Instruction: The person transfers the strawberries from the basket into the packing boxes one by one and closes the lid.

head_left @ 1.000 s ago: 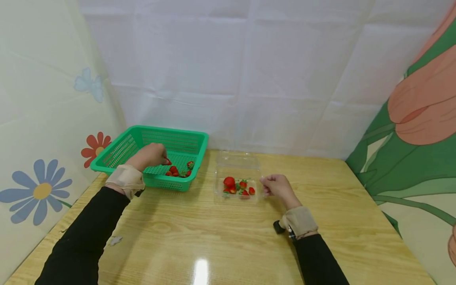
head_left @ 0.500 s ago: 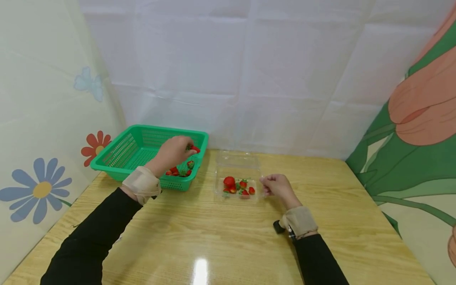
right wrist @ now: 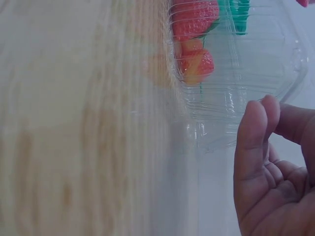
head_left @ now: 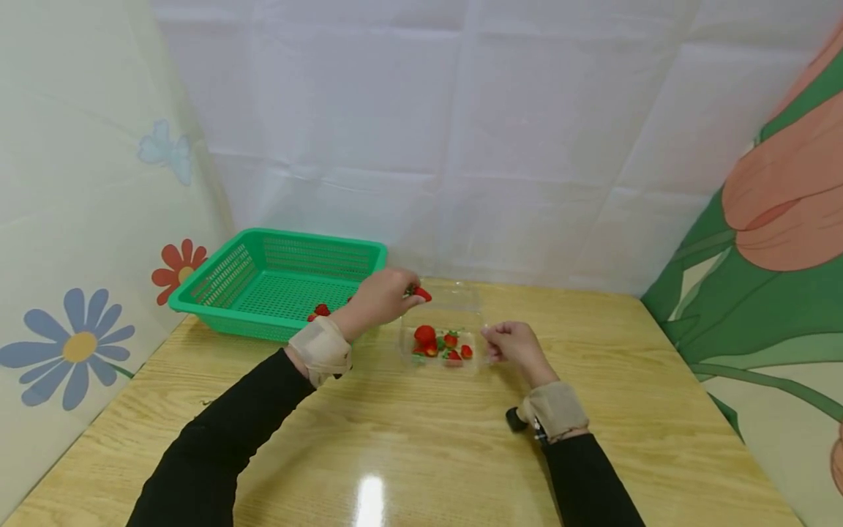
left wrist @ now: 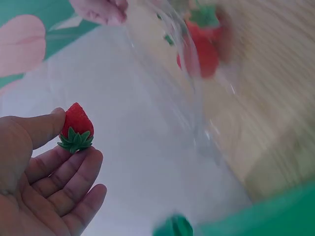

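Between thumb and fingers, my left hand (head_left: 377, 298) pinches a red strawberry (left wrist: 77, 123) with a green leafy cap. It holds the fruit above the near left part of an opened clear plastic box (head_left: 469, 322), whose lid stands raised at the back. Several strawberries (head_left: 424, 335) lie inside the box. My right hand (head_left: 516, 347) pinches the box's right edge with thumb and forefinger, also seen in the right wrist view, where the hand (right wrist: 273, 172) meets the clear rim. The left forearm partly hides the green basket (head_left: 224, 272) and the strawberries (head_left: 320, 310) in it.
The basket and box stand side by side on a wooden table (head_left: 408, 432), near its back edge. A white sheet (head_left: 421, 146) hangs behind, with flower-printed cloths (head_left: 79, 351) at both sides.
My left hand has lifted a strawberry out of the green basket and carried it right, to over the plastic box. The right hand has stayed at the box's edge.
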`<state>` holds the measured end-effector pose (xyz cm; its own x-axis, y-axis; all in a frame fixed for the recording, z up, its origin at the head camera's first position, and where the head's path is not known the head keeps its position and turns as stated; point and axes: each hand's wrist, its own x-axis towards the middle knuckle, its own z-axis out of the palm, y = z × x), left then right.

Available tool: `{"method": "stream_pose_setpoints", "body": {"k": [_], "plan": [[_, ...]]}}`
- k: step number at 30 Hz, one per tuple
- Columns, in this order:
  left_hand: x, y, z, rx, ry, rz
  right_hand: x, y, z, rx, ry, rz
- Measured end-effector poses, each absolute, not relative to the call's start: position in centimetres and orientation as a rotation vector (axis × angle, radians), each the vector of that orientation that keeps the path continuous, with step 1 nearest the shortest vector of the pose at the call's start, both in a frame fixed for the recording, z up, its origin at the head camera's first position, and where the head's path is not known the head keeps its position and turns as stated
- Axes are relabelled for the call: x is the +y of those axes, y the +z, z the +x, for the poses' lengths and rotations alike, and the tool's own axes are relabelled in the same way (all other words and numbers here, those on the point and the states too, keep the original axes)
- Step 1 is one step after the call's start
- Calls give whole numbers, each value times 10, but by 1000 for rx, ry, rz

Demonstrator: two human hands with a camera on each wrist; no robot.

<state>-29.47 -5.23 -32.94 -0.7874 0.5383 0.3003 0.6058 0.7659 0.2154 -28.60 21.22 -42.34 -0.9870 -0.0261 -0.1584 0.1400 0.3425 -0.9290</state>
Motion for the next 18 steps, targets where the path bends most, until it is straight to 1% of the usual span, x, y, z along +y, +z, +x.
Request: {"method": "stream_pose_setpoints", "body": {"k": [10, 18], "plan": [[-7, -354, -304, -2803, -319, -942, 212, -425, -285, 2459, -1724, 122], [13, -376, -307, -2847, -368, -922, 212, -425, -287, 2474, -1699, 128]]}}
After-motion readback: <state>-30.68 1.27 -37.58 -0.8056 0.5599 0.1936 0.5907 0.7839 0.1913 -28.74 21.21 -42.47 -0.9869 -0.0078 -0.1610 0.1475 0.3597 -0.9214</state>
